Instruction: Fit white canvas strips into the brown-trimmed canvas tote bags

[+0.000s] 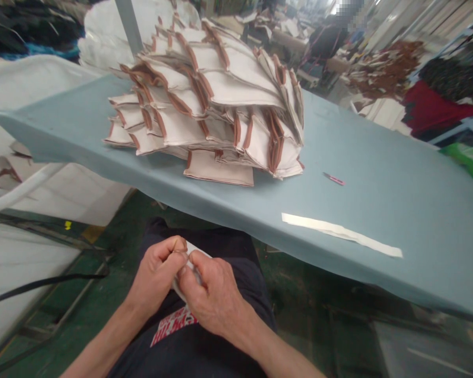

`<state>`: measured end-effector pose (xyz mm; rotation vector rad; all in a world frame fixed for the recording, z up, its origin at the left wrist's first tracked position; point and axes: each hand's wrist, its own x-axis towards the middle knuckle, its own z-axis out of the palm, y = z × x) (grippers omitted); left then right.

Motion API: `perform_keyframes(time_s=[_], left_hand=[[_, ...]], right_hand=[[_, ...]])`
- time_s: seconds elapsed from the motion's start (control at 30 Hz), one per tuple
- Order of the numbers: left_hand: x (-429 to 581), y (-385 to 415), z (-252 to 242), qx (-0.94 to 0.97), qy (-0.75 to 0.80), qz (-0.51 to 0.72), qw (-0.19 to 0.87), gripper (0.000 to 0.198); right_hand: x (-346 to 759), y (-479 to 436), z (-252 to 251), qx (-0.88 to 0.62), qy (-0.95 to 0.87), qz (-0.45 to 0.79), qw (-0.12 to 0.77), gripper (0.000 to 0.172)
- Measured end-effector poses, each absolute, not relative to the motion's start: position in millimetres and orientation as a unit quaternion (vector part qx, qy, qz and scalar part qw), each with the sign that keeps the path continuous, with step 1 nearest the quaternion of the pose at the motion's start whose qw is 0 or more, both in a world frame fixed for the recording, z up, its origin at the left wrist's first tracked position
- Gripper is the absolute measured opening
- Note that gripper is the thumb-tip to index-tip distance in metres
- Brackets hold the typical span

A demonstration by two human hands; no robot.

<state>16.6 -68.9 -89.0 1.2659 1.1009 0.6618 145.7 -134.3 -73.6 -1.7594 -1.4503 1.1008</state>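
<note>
My left hand (161,268) and my right hand (211,286) meet over my lap, with fingers pinched together. Between them is a small white piece (197,249), mostly hidden by the fingers; both hands grip it. Beyond the hands, a large pile of cream fabric pieces with brown edging (244,84) lies on the blue-covered table. To the right of the pile is a small pink tool (334,179). A long cream strip (341,231) lies near the table's front edge.
The blue table (398,194) slants across the view in front of me. White sacks (31,84) stand at the left, above a metal frame. Farther back at the right are a heap of brown pieces (394,68) and a red cloth (433,110).
</note>
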Motion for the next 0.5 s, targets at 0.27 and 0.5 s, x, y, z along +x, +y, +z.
perform_keyframes(time_s=[0.27, 0.5], left_hand=[[20, -65, -100, 0.558, 0.478, 0.288, 0.614, 0.033], [-8, -53, -89, 0.626, 0.374, 0.229, 0.645, 0.035]], right_hand=[[148, -131, -81, -0.666, -0.521, 0.44, 0.303, 0.035], [158, -136, -76, -0.639, -0.497, 0.487, 0.328, 0.03]])
